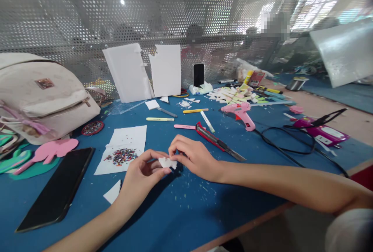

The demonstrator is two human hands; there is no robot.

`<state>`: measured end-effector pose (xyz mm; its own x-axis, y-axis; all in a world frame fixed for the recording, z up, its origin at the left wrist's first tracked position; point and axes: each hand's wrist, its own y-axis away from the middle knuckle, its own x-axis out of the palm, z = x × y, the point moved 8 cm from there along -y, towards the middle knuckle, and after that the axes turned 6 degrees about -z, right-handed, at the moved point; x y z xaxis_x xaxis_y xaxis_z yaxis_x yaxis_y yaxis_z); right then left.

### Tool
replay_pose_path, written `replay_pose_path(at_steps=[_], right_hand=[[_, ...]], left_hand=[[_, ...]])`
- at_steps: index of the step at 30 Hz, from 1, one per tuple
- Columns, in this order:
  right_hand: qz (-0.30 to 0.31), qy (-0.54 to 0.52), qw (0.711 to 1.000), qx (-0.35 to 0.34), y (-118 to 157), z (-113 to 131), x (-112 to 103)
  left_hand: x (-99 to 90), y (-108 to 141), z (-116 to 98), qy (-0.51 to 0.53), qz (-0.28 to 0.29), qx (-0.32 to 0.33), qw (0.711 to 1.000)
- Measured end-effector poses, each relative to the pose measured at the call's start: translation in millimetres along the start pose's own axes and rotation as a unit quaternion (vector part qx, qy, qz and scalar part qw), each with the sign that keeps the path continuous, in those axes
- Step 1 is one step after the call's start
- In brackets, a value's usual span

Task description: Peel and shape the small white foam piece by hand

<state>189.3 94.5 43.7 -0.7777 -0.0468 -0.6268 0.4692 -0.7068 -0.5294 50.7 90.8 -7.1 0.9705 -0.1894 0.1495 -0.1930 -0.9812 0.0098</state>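
A small white piece with an uneven edge (167,162) is held just above the blue table. My left hand (145,170) grips it from the left between thumb and fingers. My right hand (194,156) is closed at its right edge, thumb and fingertips pinched on it. To the left of my hands, a white sheet (136,135) bears a pile of small colourful bits (121,156). A white paper scrap (113,193) lies beside my left wrist. Beyond my right hand rests a red cutter (211,137) with its blade out.
A black phone (58,188) and a pale backpack (43,92) are at the left. Several markers (160,119) lie mid-table. A pink glue gun (240,114), black cable (279,149) and purple power strip (323,130) are at the right. White boards (166,71) stand behind.
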Motion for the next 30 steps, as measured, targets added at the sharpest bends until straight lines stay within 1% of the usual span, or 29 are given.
replay_pose_path(at_steps=[4, 6, 8, 10, 14, 18, 22, 30], right_hand=[[-0.002, 0.031, 0.998, -0.054, 1.9, 9.8, -0.5], [-0.005, 0.026, 0.998, -0.062, 2.7, 12.4, -1.3], [-0.014, -0.002, 0.999, -0.047, 2.4, 10.8, -3.3], [-0.028, -0.054, 0.998, -0.013, 0.9, 5.3, -5.8], [-0.049, -0.155, 0.985, 0.053, -2.4, -8.0, -6.3], [-0.049, -0.199, 0.975, 0.090, -3.5, -15.9, -2.6], [-0.033, -0.220, 0.970, 0.098, -2.5, -16.4, 1.8], [-0.011, -0.207, 0.975, 0.077, -0.9, -11.5, 4.3]], left_hand=[[-1.7, -1.7, 0.4, -0.003, -0.013, -0.003, 1.000], [-2.7, -1.9, 0.6, -0.009, -0.020, -0.007, 1.000], [-1.6, -1.5, 0.8, -0.014, -0.014, -0.010, 1.000], [0.4, -0.9, 0.8, -0.019, -0.005, -0.010, 1.000], [3.8, -0.3, 0.6, -0.045, 0.002, -0.010, 0.999], [6.4, -0.1, -0.5, -0.071, 0.006, -0.013, 0.997], [7.2, 0.6, -1.0, -0.091, 0.012, -0.013, 0.996], [8.4, 1.3, -1.2, -0.076, 0.015, -0.010, 0.997]])
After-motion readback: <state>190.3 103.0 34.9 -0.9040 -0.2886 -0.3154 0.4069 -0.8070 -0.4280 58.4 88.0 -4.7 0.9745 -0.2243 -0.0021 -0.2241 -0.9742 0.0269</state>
